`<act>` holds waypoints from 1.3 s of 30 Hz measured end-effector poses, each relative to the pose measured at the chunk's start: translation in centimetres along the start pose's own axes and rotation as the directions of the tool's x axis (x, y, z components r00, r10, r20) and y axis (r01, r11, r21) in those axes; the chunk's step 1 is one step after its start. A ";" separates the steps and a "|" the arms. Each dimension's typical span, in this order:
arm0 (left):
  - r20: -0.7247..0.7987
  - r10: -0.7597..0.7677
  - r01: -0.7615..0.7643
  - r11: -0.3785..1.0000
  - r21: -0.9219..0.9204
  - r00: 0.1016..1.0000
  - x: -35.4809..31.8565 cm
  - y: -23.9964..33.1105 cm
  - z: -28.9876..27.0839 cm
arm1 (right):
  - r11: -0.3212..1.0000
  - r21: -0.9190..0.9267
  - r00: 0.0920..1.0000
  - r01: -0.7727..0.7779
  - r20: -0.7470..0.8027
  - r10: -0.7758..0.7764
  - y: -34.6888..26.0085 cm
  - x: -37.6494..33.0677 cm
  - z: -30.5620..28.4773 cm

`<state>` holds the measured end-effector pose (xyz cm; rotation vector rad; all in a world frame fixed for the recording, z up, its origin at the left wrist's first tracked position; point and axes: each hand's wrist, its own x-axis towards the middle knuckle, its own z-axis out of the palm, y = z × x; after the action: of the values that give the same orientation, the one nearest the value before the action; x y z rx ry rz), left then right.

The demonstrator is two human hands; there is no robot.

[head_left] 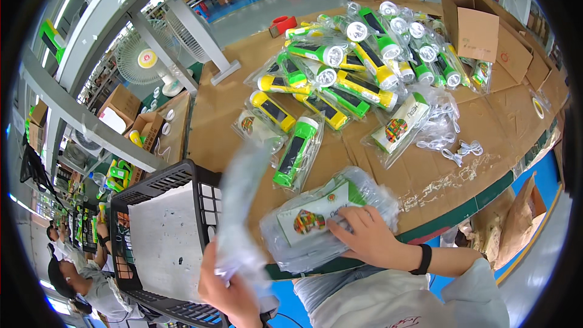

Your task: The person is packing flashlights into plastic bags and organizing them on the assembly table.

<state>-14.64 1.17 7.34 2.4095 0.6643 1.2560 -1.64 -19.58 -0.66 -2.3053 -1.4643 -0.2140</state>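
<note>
My left hand [228,288], near the lower edge beside the black crate, is closed on a clear plastic bag [240,206] that stands up, smeared by motion. On a stack of clear printed plastic bags [303,228] at the table's near edge rests my right hand [367,237], its fingers stretched over the top bag. Just beyond the stack lies a bagged green-and-white flashlight [296,153] with a dark panel. A heap of bagged green and yellow flashlights [358,64] with round clear heads covers the far middle of the table.
A black plastic crate [197,225] with a pale sheet inside stands at the left. White cables [446,124] lie by another printed bag [401,124] to the right. Open cardboard boxes [477,33] stand far right, a red tape roll [282,25] at the back. People work nearby.
</note>
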 end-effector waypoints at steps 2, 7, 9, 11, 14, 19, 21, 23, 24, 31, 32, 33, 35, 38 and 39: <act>0.201 0.133 -0.140 0.990 0.018 0.971 0.1 0.5 0.3 | 0.993 0.113 0.998 0.022 0.059 -0.029 0.7 -1.1 -0.8; 0.456 0.222 -0.243 0.970 -0.014 0.862 -0.8 0.5 2.6 | 0.974 0.196 0.969 0.115 0.192 -0.153 5.7 0.1 -5.5; 0.495 0.243 -0.262 0.965 -0.032 0.835 -1.1 1.1 3.5 | 0.943 0.258 0.944 0.212 0.195 -0.265 7.2 0.3 -4.6; 0.569 0.256 -0.272 0.961 -0.058 0.781 -1.9 1.0 4.1 | 0.936 0.268 0.930 0.227 0.224 -0.290 8.2 0.4 -3.2; 0.646 0.255 -0.270 0.960 -0.078 0.720 -1.8 0.8 5.0 | 0.942 0.266 0.870 0.204 0.392 -0.299 8.4 1.8 -3.3; 0.752 0.183 -0.302 0.953 0.022 0.633 -1.6 1.5 5.0 | 0.898 0.101 0.853 0.428 0.284 -0.439 8.3 1.4 -1.1; 0.747 0.275 -0.368 0.929 -0.043 0.606 -2.0 1.6 5.7 | 0.835 -0.005 0.835 0.550 0.010 -0.550 8.0 1.7 -0.7; 0.779 0.227 -0.327 0.945 -0.030 0.584 -2.3 2.7 5.3 | 0.829 -0.059 0.829 0.556 0.106 -0.549 7.2 1.5 -1.3; 0.809 0.186 -0.286 0.958 -0.023 0.557 -2.5 3.2 5.3 | 0.820 -0.117 0.822 0.560 0.205 -0.532 7.0 1.4 -1.6; 0.856 0.130 -0.342 0.938 0.057 0.501 -4.5 2.9 6.2 | 0.871 0.169 0.859 0.461 0.161 -0.486 8.4 2.3 -3.8; 0.861 0.155 -0.344 0.939 0.025 0.484 -4.5 2.6 6.1 | 0.882 0.311 0.875 0.354 0.223 -0.430 8.0 2.5 -5.8; 0.865 0.179 -0.346 0.938 -0.007 0.468 -4.5 2.3 5.9 | 0.869 0.437 0.876 0.233 0.293 -0.382 7.8 2.9 -7.4; 0.872 0.180 -0.343 0.939 -0.015 0.455 -4.7 1.9 5.6 | 0.825 0.514 0.917 0.236 0.162 -0.363 7.7 4.4 -9.2; 0.875 0.193 -0.351 0.936 -0.029 0.444 -5.2 2.2 5.4 | 0.889 0.319 0.939 0.328 -0.003 -0.345 8.7 8.3 -8.4; 0.875 0.189 -0.359 0.933 -0.019 0.446 -5.3 2.3 5.4 | 0.928 0.178 0.942 0.326 0.026 -0.336 9.2 9.5 -6.8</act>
<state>-12.23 -4.12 2.02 2.9014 0.0358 -0.1253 11.36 -17.86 6.45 -1.9332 -1.8214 -0.1108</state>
